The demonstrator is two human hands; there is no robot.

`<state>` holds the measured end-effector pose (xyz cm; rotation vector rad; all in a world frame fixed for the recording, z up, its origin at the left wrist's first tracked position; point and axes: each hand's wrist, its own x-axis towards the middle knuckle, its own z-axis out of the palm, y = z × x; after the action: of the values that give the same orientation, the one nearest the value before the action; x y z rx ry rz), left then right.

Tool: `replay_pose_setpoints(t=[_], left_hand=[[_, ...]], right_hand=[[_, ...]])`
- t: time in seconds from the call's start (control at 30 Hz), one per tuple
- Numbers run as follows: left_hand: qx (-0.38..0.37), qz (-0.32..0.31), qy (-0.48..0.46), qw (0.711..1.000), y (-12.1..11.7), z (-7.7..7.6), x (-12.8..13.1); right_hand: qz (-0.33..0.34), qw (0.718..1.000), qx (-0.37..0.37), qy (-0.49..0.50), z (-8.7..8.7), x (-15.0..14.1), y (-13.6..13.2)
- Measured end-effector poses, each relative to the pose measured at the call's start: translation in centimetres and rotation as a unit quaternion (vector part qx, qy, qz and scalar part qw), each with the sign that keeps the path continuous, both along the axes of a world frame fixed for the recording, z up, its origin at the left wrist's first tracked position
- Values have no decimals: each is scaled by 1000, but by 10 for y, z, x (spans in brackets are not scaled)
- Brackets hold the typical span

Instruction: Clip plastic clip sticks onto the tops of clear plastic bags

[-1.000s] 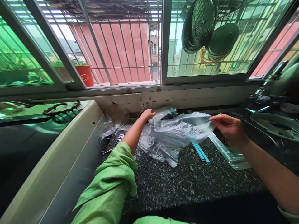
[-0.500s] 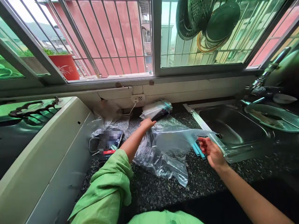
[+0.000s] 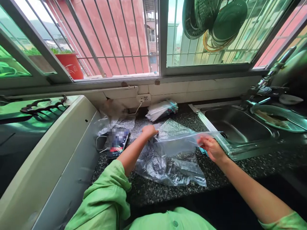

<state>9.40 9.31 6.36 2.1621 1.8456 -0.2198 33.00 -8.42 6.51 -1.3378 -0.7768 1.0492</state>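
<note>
A clear plastic bag [image 3: 172, 153] lies crumpled on the dark speckled countertop [image 3: 168, 191]. My left hand [image 3: 149, 131] grips the bag's upper left edge with curled fingers. My right hand [image 3: 210, 148] pinches the bag's right edge, and the top edge stretches between both hands. Blue strips [image 3: 200, 151] peek out beside my right hand. Both arms wear green sleeves.
A phone [image 3: 117, 142] with a cable lies to the left, near more clear plastic [image 3: 115, 123]. A pack of bags [image 3: 161, 109] sits by the wall socket [image 3: 143, 98]. A steel sink [image 3: 236, 127] and tap [image 3: 266, 81] are on the right, a white appliance [image 3: 48, 159] on the left.
Both hands have lowered the bag from the air onto the countertop. My right hand moved down and left, closer to my left hand. The view shifted downward.
</note>
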Motion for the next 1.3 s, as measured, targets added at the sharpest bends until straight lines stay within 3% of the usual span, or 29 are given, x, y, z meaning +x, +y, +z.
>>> replay_pose_setpoints(t=[0.13, 0.3, 0.5, 0.6, 0.7, 0.8, 0.9, 1.1, 1.17, 1.3], left_hand=[[-14, -16, -17, 1000, -12, 1, -16], [-55, -20, -61, 996, -29, 0, -41], [-143, -14, -173, 974, -69, -10, -63], [-174, 4, -315, 933, -88, -18, -70], [-180, 41, -487, 854, -98, -24, -77], [-134, 80, -557, 816, -99, -23, -86], [-77, 114, -581, 802, -96, -13, -96], [22, 147, -552, 820, -82, 22, -113], [64, 148, -588, 793, -72, 38, -118], [166, 139, -692, 689, -55, 80, -124]], right_hand=[[8, 998, 45, -32, 6, -1, 0], [-19, 998, 31, -48, 13, 9, 0], [-44, 998, 27, -28, 27, 10, 3], [-53, 998, 32, -27, 34, 9, 7], [-47, 995, 45, -69, 40, 10, 12], [-38, 991, 50, -115, 46, 16, 18], [-32, 990, 43, -131, 53, 23, 26], [-18, 983, 42, -180, 71, 32, 59], [-39, 978, 46, -201, 84, 29, 73], [-63, 967, 99, -227, 118, 19, 92]])
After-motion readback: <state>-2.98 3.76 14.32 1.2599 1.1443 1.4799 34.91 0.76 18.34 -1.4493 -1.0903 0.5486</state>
